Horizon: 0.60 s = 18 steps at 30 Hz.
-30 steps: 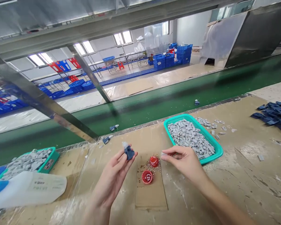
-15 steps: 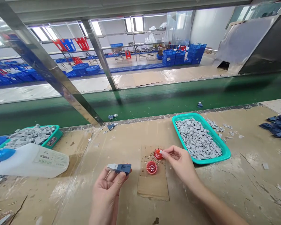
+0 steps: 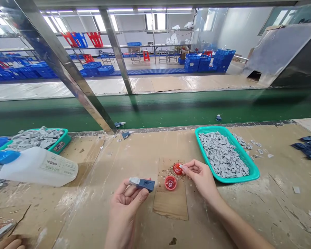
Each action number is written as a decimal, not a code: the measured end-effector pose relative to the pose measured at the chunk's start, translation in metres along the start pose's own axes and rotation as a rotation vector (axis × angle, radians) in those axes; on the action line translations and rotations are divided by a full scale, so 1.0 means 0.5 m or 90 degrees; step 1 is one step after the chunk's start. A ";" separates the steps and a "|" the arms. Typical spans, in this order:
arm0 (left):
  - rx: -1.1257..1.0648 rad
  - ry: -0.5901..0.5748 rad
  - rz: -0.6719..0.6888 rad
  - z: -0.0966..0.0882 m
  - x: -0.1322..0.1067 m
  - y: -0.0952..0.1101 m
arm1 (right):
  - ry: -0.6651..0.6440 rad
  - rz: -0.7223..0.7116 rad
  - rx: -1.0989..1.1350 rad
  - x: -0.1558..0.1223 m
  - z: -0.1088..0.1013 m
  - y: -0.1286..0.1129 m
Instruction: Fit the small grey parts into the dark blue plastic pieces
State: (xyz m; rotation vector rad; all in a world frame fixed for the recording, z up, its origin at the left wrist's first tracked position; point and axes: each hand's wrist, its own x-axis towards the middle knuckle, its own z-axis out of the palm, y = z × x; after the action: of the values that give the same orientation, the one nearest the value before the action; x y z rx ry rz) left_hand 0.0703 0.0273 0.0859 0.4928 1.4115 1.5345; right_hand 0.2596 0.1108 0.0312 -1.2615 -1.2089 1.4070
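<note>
My left hand (image 3: 128, 204) is closed around a dark blue plastic piece (image 3: 147, 185) with a light grey tip (image 3: 134, 181) pointing left. It is held above the table, left of two small red cups. In my right hand (image 3: 202, 178), thumb and fingers pinch a small light grey plastic piece (image 3: 180, 166) at the farther red cup (image 3: 176, 169); whether it touches the contents I cannot tell. The nearer red cup (image 3: 170, 183) contains shiny red-looking liquid. Both cups sit on a cardboard piece (image 3: 170, 205) speckled with brown drips.
A teal basket (image 3: 254, 173) of grey pieces stands right; another teal basket (image 3: 63, 140) is left, behind a white jug (image 3: 38, 169) lying on its side. Dark blue parts (image 3: 309, 147) lie far right. Beyond runs a green conveyor belt (image 3: 166, 110). Another person's hand (image 3: 11, 242) shows lower left.
My left hand has moved right with the blue piece, nearer the cups. My right hand stays by the farther cup. Another person's fingers have come into view at lower left.
</note>
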 end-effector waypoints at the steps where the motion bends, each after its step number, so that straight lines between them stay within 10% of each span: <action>1: 0.000 0.000 0.001 0.003 -0.002 0.000 | -0.001 0.002 -0.001 0.001 -0.001 0.000; 18: -0.003 -0.028 0.006 0.044 -0.019 -0.012 | -0.045 0.023 0.067 -0.019 -0.010 -0.041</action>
State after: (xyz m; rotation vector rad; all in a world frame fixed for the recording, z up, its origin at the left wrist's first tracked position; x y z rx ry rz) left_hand 0.0948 0.0301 0.0888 0.5275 1.3745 1.5249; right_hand 0.2657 0.1050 0.0529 -1.1744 -1.1484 1.5337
